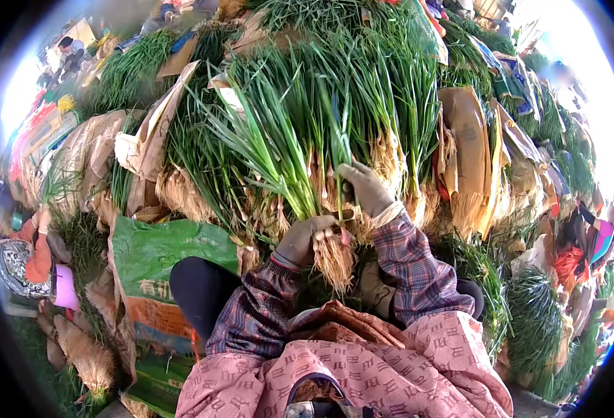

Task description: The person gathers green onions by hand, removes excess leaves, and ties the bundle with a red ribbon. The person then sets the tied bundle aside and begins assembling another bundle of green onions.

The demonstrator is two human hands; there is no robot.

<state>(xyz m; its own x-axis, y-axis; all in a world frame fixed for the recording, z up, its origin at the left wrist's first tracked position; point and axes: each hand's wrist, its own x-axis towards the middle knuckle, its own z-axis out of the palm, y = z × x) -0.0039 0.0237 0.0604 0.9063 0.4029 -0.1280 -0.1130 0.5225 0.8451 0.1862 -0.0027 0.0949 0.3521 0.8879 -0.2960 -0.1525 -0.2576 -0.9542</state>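
My left hand [301, 242], in a grey-brown glove, is closed around the lower stems of a bunch of green garlic [282, 157]. Its long leaves fan up and to the left, and its pale roots [335, 263] hang below my fingers. My gloved right hand [368, 187] pinches a green garlic stalk [339, 150] just right of the bunch. A pinkish bulb [345, 237] shows beside my left fingertips. Behind both hands stands a dense heap of green garlic [390, 90], leaves up and roots toward me.
A green printed sack [167, 251] lies left of my knee. Brown paper or sacking [465, 139] wraps bundles on the right, and more sacking [155, 132] stands on the left. Loose bundles [535, 320] lie at right. Other people [70, 56] sit at the far left and right edges.
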